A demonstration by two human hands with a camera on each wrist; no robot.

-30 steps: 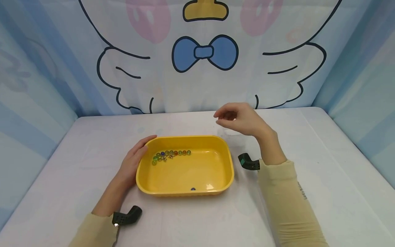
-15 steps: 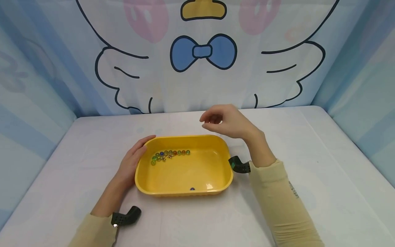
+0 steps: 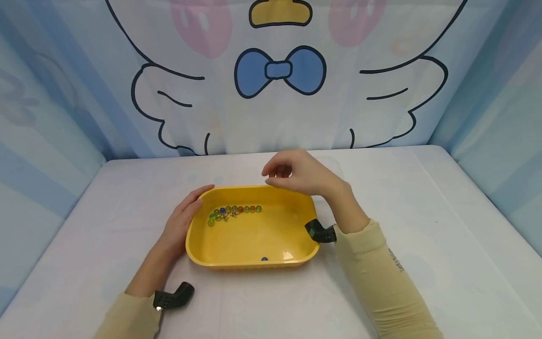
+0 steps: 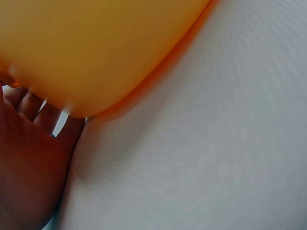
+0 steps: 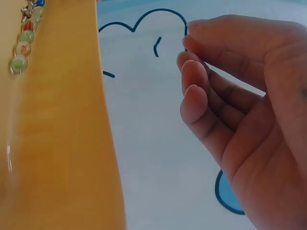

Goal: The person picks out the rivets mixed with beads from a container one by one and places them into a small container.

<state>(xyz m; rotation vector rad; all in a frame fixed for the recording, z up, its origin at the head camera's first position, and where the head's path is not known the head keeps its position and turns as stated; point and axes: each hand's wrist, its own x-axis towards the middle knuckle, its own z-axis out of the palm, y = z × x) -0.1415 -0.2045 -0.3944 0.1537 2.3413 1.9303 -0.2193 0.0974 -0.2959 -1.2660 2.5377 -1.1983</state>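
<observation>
A yellow plastic tray (image 3: 254,245) lies on the white table. My left hand (image 3: 179,226) rests against its left side, the thumb at the rim. In the left wrist view, the fingers (image 4: 48,117) stretch along the outer wall, their tips hidden by the tray. My right hand (image 3: 302,173) hovers over the far right rim, fingers loosely bent. In the right wrist view, the thumb and index tips of this hand (image 5: 254,105) are close together; nothing shows between them. A row of glass marbles (image 3: 246,209) and small gold star charms (image 3: 234,214) lie in the tray's far left.
One blue marble (image 3: 264,259) sits inside the tray by the near wall. A curtain (image 3: 279,117) with cartoon prints hangs behind the table (image 3: 444,226), with more cloth at both sides. Black wrist cameras (image 3: 174,295) are strapped on both wrists.
The right hand has moved left and nearer, from behind the tray's right corner to above its far rim. The left hand, tray and marbles have stayed put.
</observation>
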